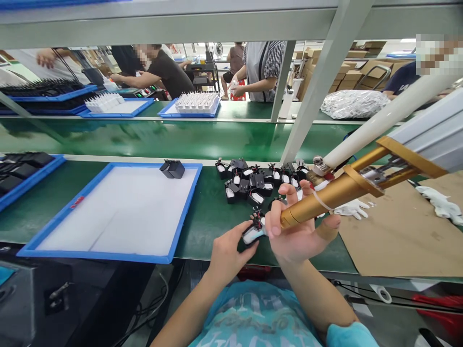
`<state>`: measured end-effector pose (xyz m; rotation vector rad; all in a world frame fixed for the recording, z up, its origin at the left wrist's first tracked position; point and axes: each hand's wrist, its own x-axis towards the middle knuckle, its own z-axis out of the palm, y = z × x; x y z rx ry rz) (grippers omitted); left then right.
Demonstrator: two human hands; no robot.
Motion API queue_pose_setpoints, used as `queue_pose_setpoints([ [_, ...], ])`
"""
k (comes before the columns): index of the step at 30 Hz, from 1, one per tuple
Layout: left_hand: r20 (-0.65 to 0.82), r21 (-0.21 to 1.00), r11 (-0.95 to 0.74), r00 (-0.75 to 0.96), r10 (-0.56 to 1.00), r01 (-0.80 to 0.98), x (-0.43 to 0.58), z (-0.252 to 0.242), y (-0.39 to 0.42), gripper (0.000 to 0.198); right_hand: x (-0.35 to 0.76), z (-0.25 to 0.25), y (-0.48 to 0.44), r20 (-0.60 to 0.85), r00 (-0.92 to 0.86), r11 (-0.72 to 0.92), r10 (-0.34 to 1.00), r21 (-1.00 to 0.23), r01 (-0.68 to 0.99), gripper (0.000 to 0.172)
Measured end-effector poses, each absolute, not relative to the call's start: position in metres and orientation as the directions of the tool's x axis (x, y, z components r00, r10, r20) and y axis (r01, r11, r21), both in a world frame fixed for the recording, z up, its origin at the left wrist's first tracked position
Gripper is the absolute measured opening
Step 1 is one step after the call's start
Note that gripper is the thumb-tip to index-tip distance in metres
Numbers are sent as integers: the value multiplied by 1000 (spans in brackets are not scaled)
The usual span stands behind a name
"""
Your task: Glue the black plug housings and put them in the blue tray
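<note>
My left hand [228, 253] grips a small black power-adapter housing [252, 235] between thumb and fingers. White material and red and black wires show at its open top. My right hand [297, 243] is around the front of a gold-barrelled tool [318, 202], whose grey body runs up to the right. Its thumb sticks out below the barrel, and the tool's tip is hidden by a finger beside the housing. Behind my hands, a cluster of similar black housings [256, 182] lies on the green bench [206, 217], several with wires and white parts visible.
A blue-rimmed white tray [170, 231] on the left holds black adapters [172, 168] at its far edge. Another tray [54, 166] stands farther left. White gloves [352, 208] lie on cardboard [390, 241] at right. A slanted metal post [318, 86] rises ahead; people work beyond.
</note>
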<state>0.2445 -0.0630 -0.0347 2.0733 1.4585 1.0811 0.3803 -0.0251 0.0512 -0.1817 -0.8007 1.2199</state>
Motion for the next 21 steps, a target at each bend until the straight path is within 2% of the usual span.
queue_pose_setpoints([
  [3,226,697,-253,130,965,670,223,-49,-59,35,385,50,-26,402,149,363,904,-532,-765,46],
  [7,30,754,-136,173,984,642,199,-56,-53,32,393,46,-26,356,184,365,916,-550,-751,43],
  [13,-205,883,39,309,929,467,194,-39,-31,51,403,42,-28,371,183,382,910,-586,-715,42],
  [17,-201,936,56,395,897,349,206,-40,-14,42,406,41,-29,371,172,377,913,-600,-705,41],
  [21,-40,959,-69,373,927,275,217,-48,-13,24,408,41,-30,351,171,365,921,-619,-696,41],
])
